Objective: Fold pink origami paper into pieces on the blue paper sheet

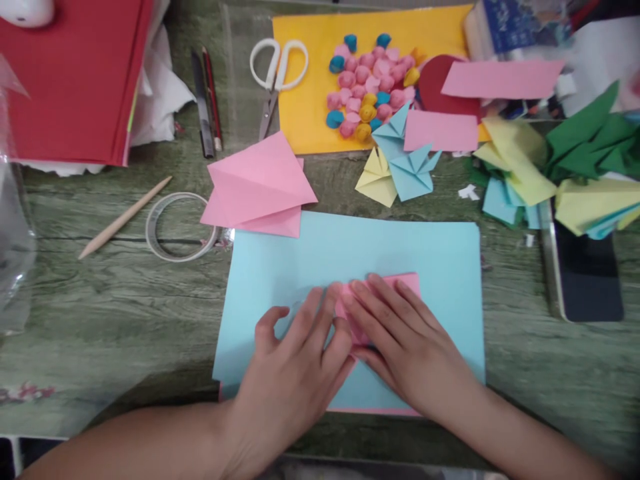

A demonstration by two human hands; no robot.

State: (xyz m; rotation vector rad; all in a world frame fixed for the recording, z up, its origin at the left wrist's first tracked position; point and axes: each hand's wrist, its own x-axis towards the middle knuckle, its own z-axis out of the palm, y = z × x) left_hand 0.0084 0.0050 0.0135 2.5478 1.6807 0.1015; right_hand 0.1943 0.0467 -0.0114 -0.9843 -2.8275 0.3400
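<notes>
Head view. Clock set with 12 at the far side of the tabletop (85, 293), centre on the light blue sheet (350, 247)

Folded pink paper (413, 283): on the light blue sheet, near its middle, mostly covered by fingers. Bare patches show at its 9 o'clock end and its upper corner toward 2. Far edge runs roughly 9 to 3, lifted slightly at the 3 end; full outline hidden, so long axis cannot be settled, though the visible spread looks longer along that line

Right hand (415, 350): the nearer one, lying on the paper. Palm down, fingers straight and close together, pointing between 10 and 11, across the paper; paper at 11 from the palm. Flat contact, no grip seen

Left hand (295, 363): paper at 2 from it. Half curled, fingers apart, fingertips toward 1, the nearest at the paper's 9 o'clock end. Whether it pinches that end: cannot tell

Round about: loose pink sheets (260, 183) between 10 and 11, overlapping the blue sheet's corner; tape roll (151, 230) at 10, pointed wooden stick (125, 217) just beyond; white-handled scissors (270, 100) at 11; small paper rosettes (370, 87) at 12, on a yellow sheet (305, 127); smartphone (587, 273) just short of 3
</notes>
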